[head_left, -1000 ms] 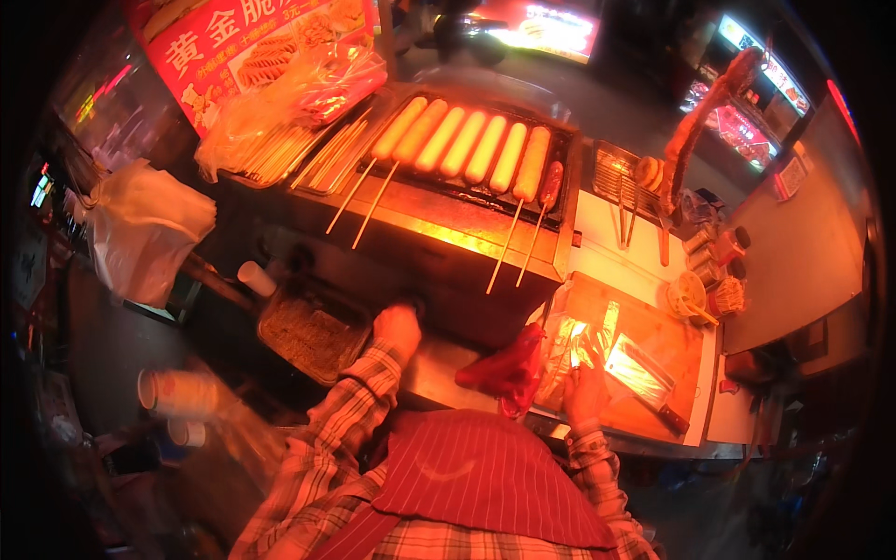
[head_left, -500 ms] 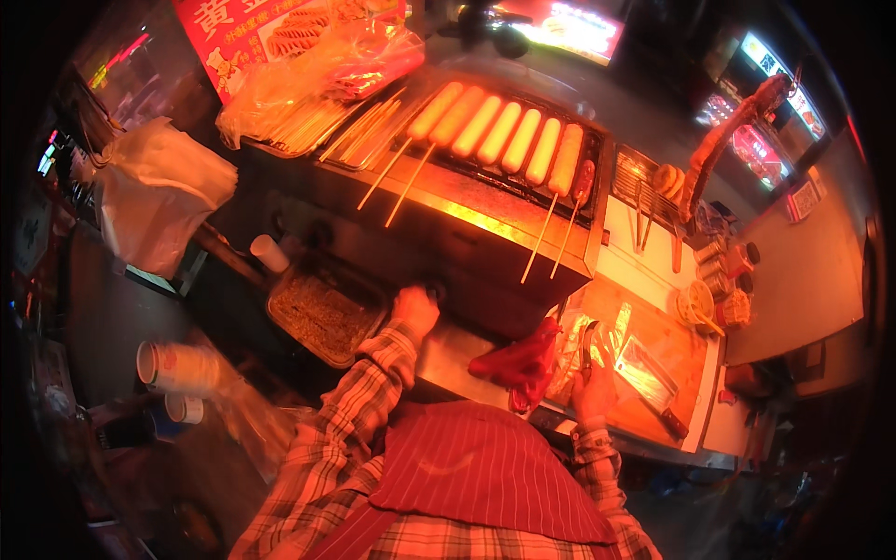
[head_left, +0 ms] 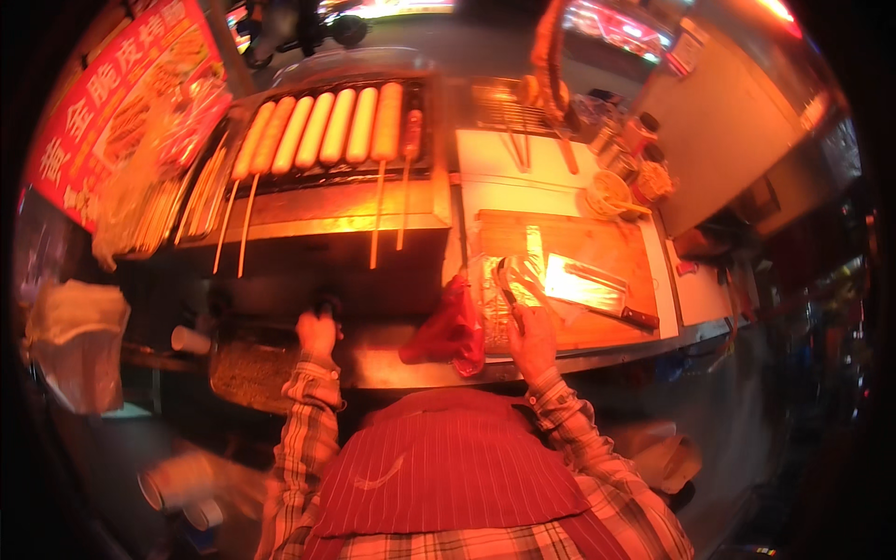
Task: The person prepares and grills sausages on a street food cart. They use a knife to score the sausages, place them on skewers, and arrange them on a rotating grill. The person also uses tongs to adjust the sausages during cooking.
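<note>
Curling around a dark knob [head_left: 327, 305] on the grill's front, the left hand [head_left: 317, 332] is working low, its fingers closing on that knob with little gap showing! Over to the other side, the right hand [head_left: 532, 343] is reaching onto the wooden cutting board [head_left: 607, 241], its fingers partly extending beside a dark, curved tool handle [head_left: 505, 279]; glare is blurring the contact, so how far they are opening, or whether they are gripping it, one cannot tell. Just right of that hand, a broad-bladed knife [head_left: 583, 285] is lying on the board, its dark handle pointing rightward. A red plastic bag [head_left: 448, 331] is hanging between the two hands, at the desk's [head_left: 397, 367] front edge. And up on the grill [head_left: 327, 212], seven plump sausages [head_left: 338, 127] are lying in a row, a thinner red sausage [head_left: 412, 136] sitting at their right end, four skewers jutting toward the person!
</note>
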Demonstrator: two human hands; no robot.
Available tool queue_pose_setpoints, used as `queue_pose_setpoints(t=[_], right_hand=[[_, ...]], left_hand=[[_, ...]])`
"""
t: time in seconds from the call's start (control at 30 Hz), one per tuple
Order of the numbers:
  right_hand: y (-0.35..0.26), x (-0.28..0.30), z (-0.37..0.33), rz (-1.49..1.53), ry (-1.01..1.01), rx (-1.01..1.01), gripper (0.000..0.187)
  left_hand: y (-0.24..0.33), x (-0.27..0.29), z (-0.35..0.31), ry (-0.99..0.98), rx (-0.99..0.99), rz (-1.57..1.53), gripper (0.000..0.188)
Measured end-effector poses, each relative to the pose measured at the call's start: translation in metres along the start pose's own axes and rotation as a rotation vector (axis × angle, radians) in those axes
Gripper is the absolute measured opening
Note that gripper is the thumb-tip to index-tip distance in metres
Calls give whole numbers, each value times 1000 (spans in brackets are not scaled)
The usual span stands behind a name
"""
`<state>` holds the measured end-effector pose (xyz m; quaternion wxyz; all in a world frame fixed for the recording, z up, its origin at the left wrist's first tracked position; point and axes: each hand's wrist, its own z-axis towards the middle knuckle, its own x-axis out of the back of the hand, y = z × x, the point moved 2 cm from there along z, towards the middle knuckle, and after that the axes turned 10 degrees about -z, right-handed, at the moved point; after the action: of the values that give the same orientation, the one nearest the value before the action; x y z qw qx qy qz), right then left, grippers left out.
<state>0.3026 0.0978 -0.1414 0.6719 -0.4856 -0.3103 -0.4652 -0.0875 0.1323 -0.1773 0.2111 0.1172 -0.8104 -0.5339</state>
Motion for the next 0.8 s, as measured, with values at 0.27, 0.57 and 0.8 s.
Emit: queue_pose_setpoints(t=[0.27,0.57,0.8], right_hand=[[9,15,-16,142,43,-189,25],[27,12,-37,255,69,-340,28],[23,24,-42,253,42,-378,27]], left_hand=[[-14,6,7,-18,273,-502,24],[-33,10,27,-54,412,-693,24],[-31,12,24,-86,428,-765,24]])
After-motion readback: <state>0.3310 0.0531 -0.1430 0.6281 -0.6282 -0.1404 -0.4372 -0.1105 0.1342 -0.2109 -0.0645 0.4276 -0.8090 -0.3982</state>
